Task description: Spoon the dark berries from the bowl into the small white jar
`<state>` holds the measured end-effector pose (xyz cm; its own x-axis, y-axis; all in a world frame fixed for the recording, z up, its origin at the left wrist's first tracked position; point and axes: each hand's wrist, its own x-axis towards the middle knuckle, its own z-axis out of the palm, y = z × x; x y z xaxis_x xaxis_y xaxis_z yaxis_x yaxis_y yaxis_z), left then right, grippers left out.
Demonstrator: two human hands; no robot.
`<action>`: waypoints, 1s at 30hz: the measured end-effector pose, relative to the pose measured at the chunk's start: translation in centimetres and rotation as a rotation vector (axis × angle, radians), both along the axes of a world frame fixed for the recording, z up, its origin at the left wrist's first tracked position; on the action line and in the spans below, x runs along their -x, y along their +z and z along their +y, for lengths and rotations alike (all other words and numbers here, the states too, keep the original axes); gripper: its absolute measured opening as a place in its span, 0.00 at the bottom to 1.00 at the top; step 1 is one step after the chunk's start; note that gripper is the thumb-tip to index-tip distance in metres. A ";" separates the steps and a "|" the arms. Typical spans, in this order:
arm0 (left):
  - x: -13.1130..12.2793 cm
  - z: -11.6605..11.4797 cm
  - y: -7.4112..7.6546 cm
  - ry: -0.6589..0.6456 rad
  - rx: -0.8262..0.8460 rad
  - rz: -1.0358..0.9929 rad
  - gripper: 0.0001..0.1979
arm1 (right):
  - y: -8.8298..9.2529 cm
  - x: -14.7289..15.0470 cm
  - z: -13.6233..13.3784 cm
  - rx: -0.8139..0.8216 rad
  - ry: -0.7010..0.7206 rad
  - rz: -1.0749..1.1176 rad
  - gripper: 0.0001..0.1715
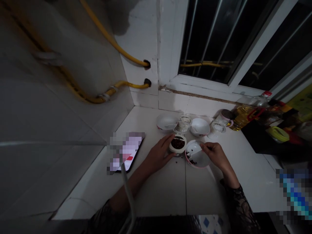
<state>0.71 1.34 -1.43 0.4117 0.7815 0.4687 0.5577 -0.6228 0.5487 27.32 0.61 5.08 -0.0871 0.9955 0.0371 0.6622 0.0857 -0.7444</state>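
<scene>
My left hand (159, 155) holds a small white jar (178, 150) from its left side. The jar's hinged clear lid is flipped back, and dark reddish-brown bits fill it. Just right of it stands a white bowl with a pink rim (201, 160), with some dark pieces inside. My right hand (215, 154) is at the bowl's upper right, fingers pinched on a small white spoon (195, 154) that reaches down into the bowl. A few dark crumbs lie on the counter below the jar.
Behind are two white bowls (167, 123) (200, 126) and a lidded clear jar (218, 127). An oil bottle (241, 117) and a black box (252, 138) with condiments stand right. A lit phone (130, 149) leans left, behind a grey stand arm (129, 191). A window is above.
</scene>
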 end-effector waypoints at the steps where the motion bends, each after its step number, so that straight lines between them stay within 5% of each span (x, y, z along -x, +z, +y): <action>1: 0.0 0.0 0.0 0.000 0.005 0.000 0.33 | 0.1 -0.1 0.0 0.004 -0.015 0.026 0.29; 16: 0.2 0.2 -0.2 -0.037 -0.098 0.033 0.28 | -1.5 -2.4 0.9 0.108 -0.213 0.400 0.33; 30: 0.3 0.4 -0.6 -0.012 -0.158 0.056 0.22 | -1.7 -2.5 0.8 0.081 -0.228 0.423 0.34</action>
<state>0.43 1.73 -2.06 0.4495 0.6950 0.5612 0.5767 -0.7055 0.4119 29.82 1.40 3.42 0.1393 0.9887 -0.0561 0.2951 -0.0955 -0.9507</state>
